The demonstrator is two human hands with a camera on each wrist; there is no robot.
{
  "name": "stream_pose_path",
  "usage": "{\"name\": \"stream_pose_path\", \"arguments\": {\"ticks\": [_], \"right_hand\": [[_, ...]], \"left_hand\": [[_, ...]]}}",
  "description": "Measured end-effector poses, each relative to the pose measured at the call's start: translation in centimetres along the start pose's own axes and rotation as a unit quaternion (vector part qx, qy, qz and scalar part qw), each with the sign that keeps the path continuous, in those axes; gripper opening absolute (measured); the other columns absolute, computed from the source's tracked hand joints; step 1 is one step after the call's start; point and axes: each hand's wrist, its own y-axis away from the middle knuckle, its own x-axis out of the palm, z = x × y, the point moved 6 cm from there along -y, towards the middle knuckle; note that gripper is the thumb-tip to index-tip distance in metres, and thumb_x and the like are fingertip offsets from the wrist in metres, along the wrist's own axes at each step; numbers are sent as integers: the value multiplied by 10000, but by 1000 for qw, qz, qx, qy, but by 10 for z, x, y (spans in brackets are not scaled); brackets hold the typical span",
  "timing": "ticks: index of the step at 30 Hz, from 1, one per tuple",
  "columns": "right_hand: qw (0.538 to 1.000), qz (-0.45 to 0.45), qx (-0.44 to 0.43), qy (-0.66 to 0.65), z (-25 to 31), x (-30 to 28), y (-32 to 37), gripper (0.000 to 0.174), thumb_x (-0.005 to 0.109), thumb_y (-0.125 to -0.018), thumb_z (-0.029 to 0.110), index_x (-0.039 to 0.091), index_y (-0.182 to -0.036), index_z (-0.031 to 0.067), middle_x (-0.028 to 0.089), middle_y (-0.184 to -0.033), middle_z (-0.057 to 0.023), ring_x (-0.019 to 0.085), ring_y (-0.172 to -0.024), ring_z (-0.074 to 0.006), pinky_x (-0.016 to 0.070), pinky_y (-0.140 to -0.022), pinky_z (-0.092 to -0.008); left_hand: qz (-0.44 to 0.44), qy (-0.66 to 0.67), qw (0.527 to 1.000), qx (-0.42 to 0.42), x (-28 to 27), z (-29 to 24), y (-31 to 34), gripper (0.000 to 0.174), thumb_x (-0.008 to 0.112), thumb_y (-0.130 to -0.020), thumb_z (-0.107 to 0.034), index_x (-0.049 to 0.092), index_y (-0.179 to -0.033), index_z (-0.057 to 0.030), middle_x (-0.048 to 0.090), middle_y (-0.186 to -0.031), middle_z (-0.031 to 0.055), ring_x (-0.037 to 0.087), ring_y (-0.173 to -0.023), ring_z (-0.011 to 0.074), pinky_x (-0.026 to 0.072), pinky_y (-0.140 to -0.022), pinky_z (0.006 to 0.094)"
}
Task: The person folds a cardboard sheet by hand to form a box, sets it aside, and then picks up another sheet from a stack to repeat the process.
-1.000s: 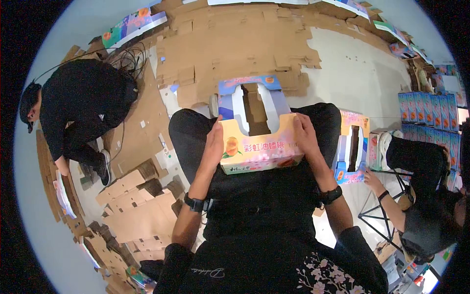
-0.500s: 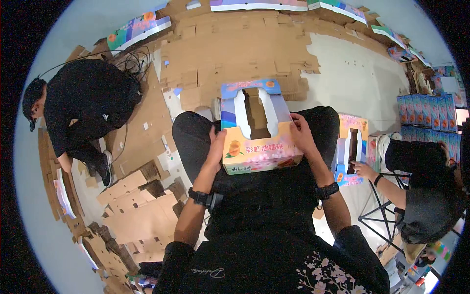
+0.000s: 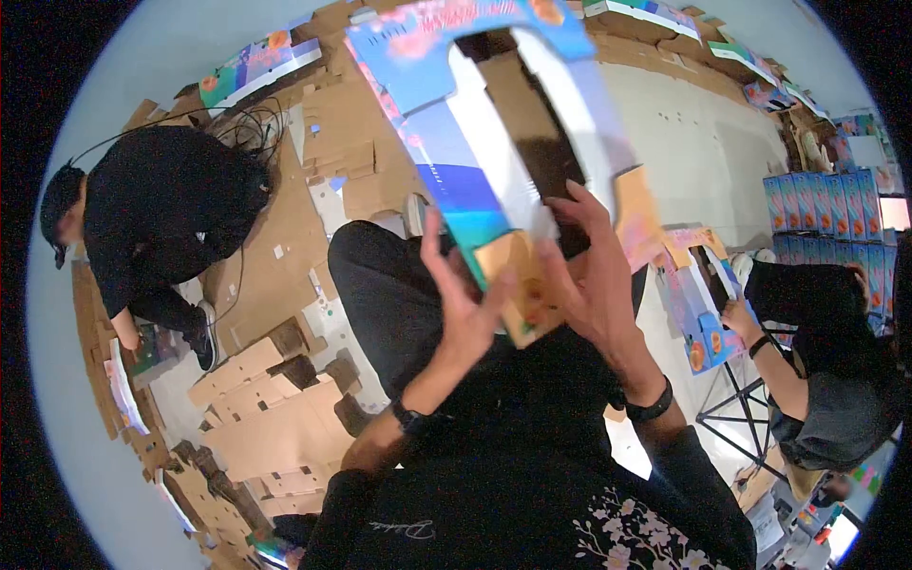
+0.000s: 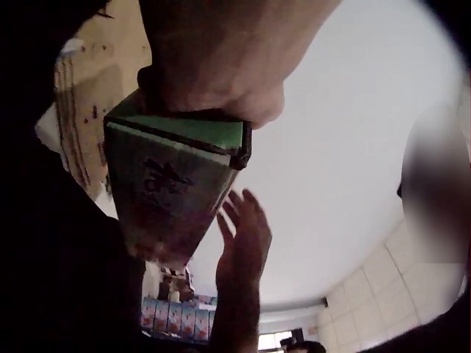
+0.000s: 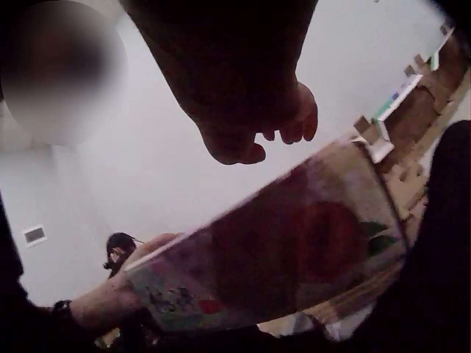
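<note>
A printed peach carton point(image 3: 456, 180), blue, purple and orange with a long cut-out window in its top, is raised over the lap and tilted. My left hand point(image 3: 465, 318) grips its near left corner, thumb over the orange end panel. Over the near end of the window is my right hand point(image 3: 600, 285), fingers spread and loosely bent. From the left wrist, the carton's end panel point(image 4: 165, 195) shows under the left hand point(image 4: 221, 95), while the right hand point(image 4: 246, 239) has its fingers extended beside it. In the right wrist view, the right hand point(image 5: 257, 125) is above the carton's edge.
At right, a seated person point(image 3: 836, 418) handles a similar carton point(image 3: 698, 304). Stacked cartons point(image 3: 826, 209) stand behind. Another person point(image 3: 176, 209) crouches at left on flattened cardboard point(image 3: 351, 114). Cut cardboard pieces point(image 3: 271, 418) lie near the left knee.
The carton has come up from the lap toward the head camera and turned askew. My right hand has left its right side and moved over the window; the left has shifted right with the carton.
</note>
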Motion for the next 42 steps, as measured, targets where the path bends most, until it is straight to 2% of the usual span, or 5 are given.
{"name": "stream_pose_path", "arguments": {"ticks": [8,19,31,32,42], "right_hand": [[982,-86,96,137,-73,-100,-8,309,681,-958,251,686,-1128,-7,734,-1032,-149,674,-932,-210,520,-875,-341],[947,-163,272,56,-219,-212,164,288,573,-1050,250,674,-980,-11,566,-814,58,475,-765,-33,387,-665,-219],[896,-150,256,330,-413,-257,197,358,587,-1025,284,655,-1076,-64,637,-873,-66,571,-786,-109,478,-715,-263],[853,-192,216,434,-413,-250,194,459,606,-989,348,641,-1215,-49,667,-1096,-210,630,-1019,-357,492,-947,-409],[970,1,233,76,-398,-59,-55,490,675,-943,304,597,-1271,-53,707,-1111,-175,673,-1006,-280,521,-912,-362]], "left_hand": [[292,-193,937,-1,17,16,9,580,684,-926,-138,449,-1444,-24,509,-1445,166,531,-1268,280,406,-1087,416],[-40,-224,960,-162,-179,75,45,179,581,-1011,-91,609,-1179,-39,701,-1112,72,655,-960,132,520,-833,283],[-22,-346,933,-96,-157,72,34,136,611,-958,-59,677,-1077,-57,751,-928,61,692,-803,117,531,-677,255],[-26,-347,933,-94,-156,72,34,134,613,-955,-58,678,-1072,-57,752,-927,62,693,-795,118,531,-675,255],[-39,-393,915,-86,-157,71,27,137,618,-924,-32,680,-1043,-59,753,-901,49,692,-737,121,525,-651,253]]}}
